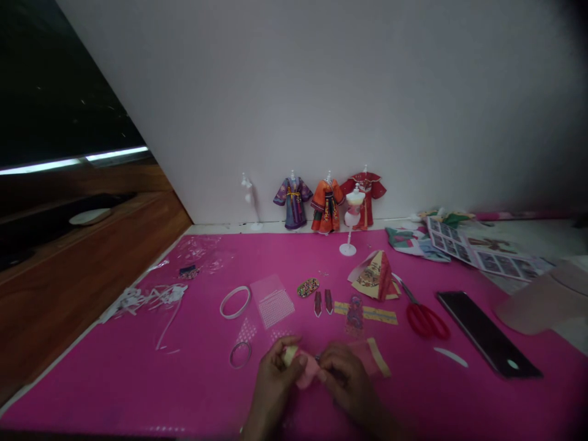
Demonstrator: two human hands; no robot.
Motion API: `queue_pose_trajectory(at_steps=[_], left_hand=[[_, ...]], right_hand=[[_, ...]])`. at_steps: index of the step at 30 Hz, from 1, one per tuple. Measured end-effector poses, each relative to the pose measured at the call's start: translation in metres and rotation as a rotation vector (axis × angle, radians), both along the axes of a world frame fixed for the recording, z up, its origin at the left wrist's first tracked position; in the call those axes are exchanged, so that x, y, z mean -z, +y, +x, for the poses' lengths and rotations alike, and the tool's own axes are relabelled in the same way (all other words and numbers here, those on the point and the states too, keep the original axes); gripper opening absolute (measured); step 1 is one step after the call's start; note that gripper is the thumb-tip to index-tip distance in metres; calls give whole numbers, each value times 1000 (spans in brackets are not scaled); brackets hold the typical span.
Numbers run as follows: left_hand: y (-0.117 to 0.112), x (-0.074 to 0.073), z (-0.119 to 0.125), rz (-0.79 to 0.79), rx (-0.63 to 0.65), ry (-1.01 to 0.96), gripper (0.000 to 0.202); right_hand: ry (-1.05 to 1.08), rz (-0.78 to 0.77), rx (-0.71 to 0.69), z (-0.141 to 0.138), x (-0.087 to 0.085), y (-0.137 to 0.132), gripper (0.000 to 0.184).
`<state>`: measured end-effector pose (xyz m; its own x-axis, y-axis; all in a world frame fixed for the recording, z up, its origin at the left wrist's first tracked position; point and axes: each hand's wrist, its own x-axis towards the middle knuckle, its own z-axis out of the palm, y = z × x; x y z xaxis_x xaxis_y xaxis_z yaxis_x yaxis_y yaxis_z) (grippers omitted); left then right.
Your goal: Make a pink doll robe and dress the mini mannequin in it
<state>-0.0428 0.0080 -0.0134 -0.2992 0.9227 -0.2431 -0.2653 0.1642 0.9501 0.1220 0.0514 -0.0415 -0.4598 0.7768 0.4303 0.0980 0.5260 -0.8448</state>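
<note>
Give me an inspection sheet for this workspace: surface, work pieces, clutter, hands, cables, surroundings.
Surface: pink covering, lying flat.
Job's things: pink-and-cream cloth being handled; red-handled scissors at right.
Clutter: tangled white strips and crumpled clear plastic at left.
Hands: left hand holds the cloth; right hand at its edge, grip unclear.
Cables: nothing seen.
Surroundings: pale wall behind; purple, orange and red miniature robes before it.

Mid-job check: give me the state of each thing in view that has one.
Left hand: closed on the pink cloth
Right hand: pinching the cloth's edge
Pink cloth: held in both hands
Scissors: lying flat, blade opening unclear
Leftmost dress form: upright, bare
Front dress form: upright, partly covered
Purple robe: on a form
Orange robe: on a form
Red robe: on a form, partly hidden
</note>
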Motion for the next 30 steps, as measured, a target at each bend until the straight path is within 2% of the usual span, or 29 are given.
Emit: queue_pose_trajectory(at_steps=[6, 23, 30], left_hand=[[-1, -7, 5, 1, 35, 2, 48], [-4, -7, -3, 10, -7, 34, 54], [-6, -14, -2, 18, 12, 110, 50]], right_hand=[[13, 3, 3, 0, 1, 0, 26], [-6, 40, -3, 0, -2, -1, 23], [-28, 100, 29, -1, -6, -1, 23]])
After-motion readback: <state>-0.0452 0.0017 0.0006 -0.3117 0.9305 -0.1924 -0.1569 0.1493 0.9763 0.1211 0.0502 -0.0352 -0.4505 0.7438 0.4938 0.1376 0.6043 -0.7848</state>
